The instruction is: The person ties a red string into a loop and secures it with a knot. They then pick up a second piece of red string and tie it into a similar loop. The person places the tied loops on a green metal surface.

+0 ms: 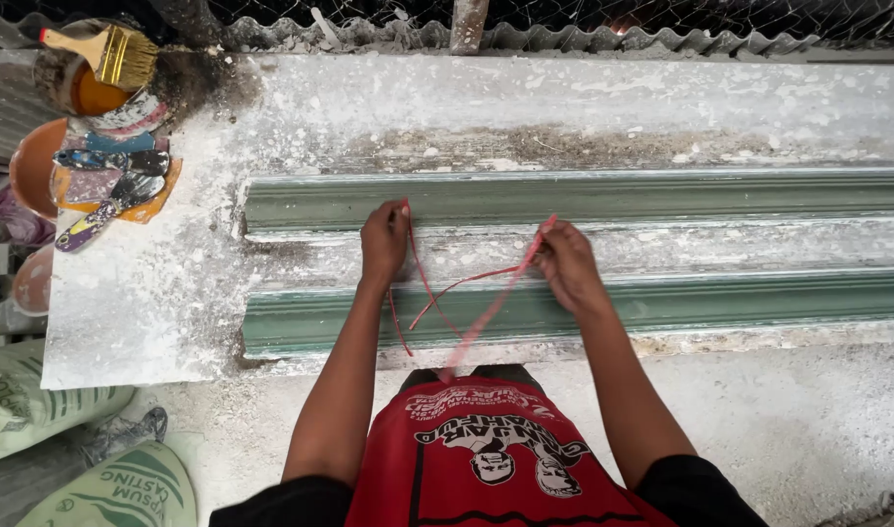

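With the left hand (pixel 384 241) and right hand (pixel 567 265) each pinching, fingers clamped, an end of the red cord (pixel 467 293) above the green mould (pixel 662 195), keep it taut and level across the channel.

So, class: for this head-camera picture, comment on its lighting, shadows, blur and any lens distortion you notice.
Head view: soft, even daylight, no glare and only faint shadows under the forearms; the left hand, right hand and green mould look sharp; the red string smears where it hangs; the wide lens bows the white table edge slightly.
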